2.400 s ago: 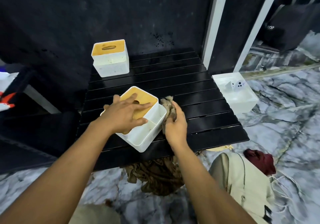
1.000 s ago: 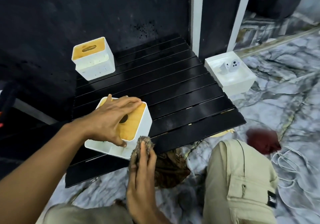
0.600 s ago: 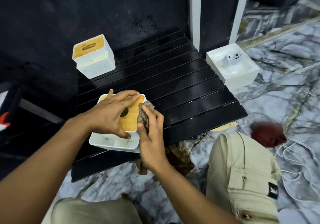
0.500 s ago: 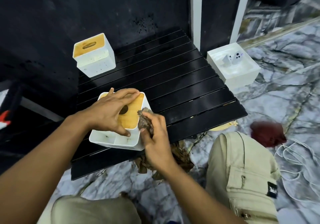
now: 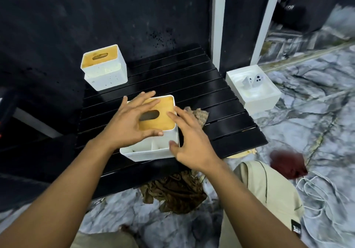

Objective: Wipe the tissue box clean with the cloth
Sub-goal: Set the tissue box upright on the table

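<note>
Near the front edge of the black slatted table (image 5: 221,132), left of centre, sits the white tissue box (image 5: 148,152) with a wooden slotted lid. Left hand (image 5: 130,121) comes in over the lid from the left, palm down, fingers spread and straight, thumb tip on the lid's front edge. Right hand (image 5: 192,142) lies along the box's right side, fingers spread and straight, thumb at the front right corner, holding nothing. Cloth (image 5: 200,115) lies crumpled on the table just right of the box, partly behind the right fingers. Second tissue box (image 5: 104,67) stands at the back left corner. Brown rag (image 5: 172,190) lies on the floor under the front edge.
</note>
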{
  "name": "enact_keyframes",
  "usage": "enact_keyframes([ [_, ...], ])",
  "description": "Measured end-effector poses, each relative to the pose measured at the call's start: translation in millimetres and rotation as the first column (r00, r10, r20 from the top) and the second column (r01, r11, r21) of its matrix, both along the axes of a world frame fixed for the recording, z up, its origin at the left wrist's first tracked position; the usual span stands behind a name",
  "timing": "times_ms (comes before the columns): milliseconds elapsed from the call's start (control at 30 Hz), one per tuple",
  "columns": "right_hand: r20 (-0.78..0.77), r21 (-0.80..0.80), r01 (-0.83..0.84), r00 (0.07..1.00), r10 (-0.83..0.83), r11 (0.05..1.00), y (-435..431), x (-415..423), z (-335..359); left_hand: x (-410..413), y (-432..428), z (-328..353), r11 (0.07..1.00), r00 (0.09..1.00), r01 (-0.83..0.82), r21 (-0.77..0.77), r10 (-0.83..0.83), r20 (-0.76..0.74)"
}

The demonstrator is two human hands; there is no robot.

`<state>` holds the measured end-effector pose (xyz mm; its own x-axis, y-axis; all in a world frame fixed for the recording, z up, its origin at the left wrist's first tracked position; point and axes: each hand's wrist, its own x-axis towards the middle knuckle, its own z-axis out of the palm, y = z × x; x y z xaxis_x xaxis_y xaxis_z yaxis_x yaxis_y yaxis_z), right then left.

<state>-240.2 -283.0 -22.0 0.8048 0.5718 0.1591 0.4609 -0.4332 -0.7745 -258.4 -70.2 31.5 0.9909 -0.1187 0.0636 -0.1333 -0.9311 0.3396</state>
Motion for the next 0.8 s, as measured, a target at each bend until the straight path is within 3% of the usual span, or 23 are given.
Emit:
enact_keyframes([
  [133, 0.257, -0.244, 0.002, 0.964, 0.063, 0.97, 1.8, 4.6, -9.3, -41.1, 30.2, -5.2, 0.987, 0.964, -0.15, -0.065, 0.16, 0.211],
  [333, 0.379, -0.397, 0.039, 0.917, 0.126, 0.917, 24.6, 46.4, -0.7, -66.6, 68.1, -46.0, 0.978, 0.953, -0.158, 0.135, 0.115, 0.279],
  [467, 0.434, -0.518, 0.097, 0.886, 0.163, 0.85, 48.2, 95.3, 17.2, -17.9, 77.8, -54.7, 0.955, 0.921, -0.234, 0.184, 0.157, 0.355],
  [800, 0.407, -0.645, 0.224, 0.91, 0.081, 0.73, 79.2, 254.7, 34.3, 155.2, 71.1, -50.5, 0.933, 0.915, -0.324, 0.156, 0.267, 0.303],
])
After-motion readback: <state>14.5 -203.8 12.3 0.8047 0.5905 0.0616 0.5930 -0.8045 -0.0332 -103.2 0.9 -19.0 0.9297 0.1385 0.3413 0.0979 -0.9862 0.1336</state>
